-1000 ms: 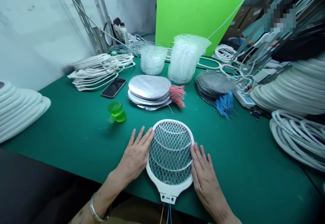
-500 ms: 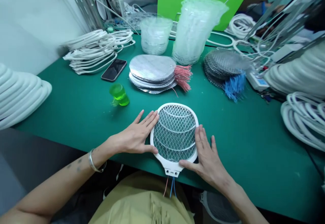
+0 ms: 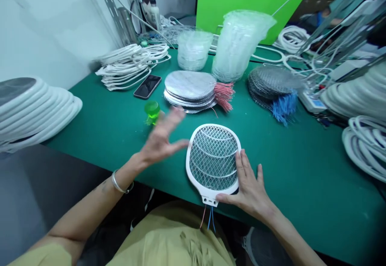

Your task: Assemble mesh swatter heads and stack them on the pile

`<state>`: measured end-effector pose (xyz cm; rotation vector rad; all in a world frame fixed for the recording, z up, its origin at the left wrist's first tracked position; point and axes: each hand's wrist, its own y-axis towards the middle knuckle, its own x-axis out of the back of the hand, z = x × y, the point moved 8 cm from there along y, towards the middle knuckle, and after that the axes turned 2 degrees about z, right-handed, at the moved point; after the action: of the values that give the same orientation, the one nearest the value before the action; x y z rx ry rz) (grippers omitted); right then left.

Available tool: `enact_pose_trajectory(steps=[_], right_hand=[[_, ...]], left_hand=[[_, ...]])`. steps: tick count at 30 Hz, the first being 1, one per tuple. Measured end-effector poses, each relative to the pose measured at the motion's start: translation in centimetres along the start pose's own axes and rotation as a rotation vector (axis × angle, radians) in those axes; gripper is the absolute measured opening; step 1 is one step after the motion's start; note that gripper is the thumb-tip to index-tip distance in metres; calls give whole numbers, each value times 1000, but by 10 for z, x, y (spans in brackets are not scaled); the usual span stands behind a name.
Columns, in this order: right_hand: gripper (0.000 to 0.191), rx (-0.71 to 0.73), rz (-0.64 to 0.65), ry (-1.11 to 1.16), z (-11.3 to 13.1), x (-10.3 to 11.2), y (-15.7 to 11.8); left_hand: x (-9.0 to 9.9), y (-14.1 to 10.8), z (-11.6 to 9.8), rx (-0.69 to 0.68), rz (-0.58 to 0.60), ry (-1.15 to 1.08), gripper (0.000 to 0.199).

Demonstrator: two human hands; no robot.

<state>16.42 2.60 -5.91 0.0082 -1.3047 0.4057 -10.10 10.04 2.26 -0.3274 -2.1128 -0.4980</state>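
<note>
A white mosquito-swatter head (image 3: 213, 157) with a metal mesh lies flat near the table's front edge. One red and two blue wires hang from its neck over the edge. My right hand (image 3: 251, 187) rests along its right rim, fingers spread, thumb by the neck. My left hand (image 3: 163, 139), blurred by motion, is raised off the left rim with fingers apart and nothing in it. Just beyond its fingers stands a small green jar (image 3: 152, 111), partly hidden. Behind the swatter head sits a stack of silvery mesh sheets (image 3: 190, 85) with red wires.
Dark mesh sheets (image 3: 271, 83) with blue wires lie at the back right. A phone (image 3: 147, 86), white frames (image 3: 129, 65) and clear plastic stacks (image 3: 238, 45) stand along the back. Piles of white swatter frames (image 3: 45, 113) flank the green table (image 3: 289, 165) on the left and right.
My left hand has lifted off the swatter head's left rim and moved up and left toward the green jar. My right hand stays on the right rim. The camera view has shifted slightly.
</note>
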Motion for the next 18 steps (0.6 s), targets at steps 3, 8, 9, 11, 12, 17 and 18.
enact_pose_trajectory(steps=[3, 8, 9, 11, 12, 17, 18], right_hand=[[129, 5, 12, -1, 2, 2, -1], [131, -13, 27, -11, 1, 2, 0], [132, -16, 28, -7, 1, 1, 0], [133, -15, 25, 2, 1, 1, 0], [133, -12, 20, 6, 2, 1, 1], [129, -10, 3, 13, 2, 0, 0], [130, -9, 3, 14, 2, 0, 0]], left_hand=[[50, 1, 56, 310, -418, 43, 79], [50, -3, 53, 354, -413, 15, 61], [45, -7, 30, 282, -393, -48, 61], [21, -17, -31, 53, -217, -288, 66], [10, -24, -64, -66, -134, -375, 66], [-37, -54, -123, -107, 204, -415, 53], [-37, -55, -116, -56, 189, -398, 52]])
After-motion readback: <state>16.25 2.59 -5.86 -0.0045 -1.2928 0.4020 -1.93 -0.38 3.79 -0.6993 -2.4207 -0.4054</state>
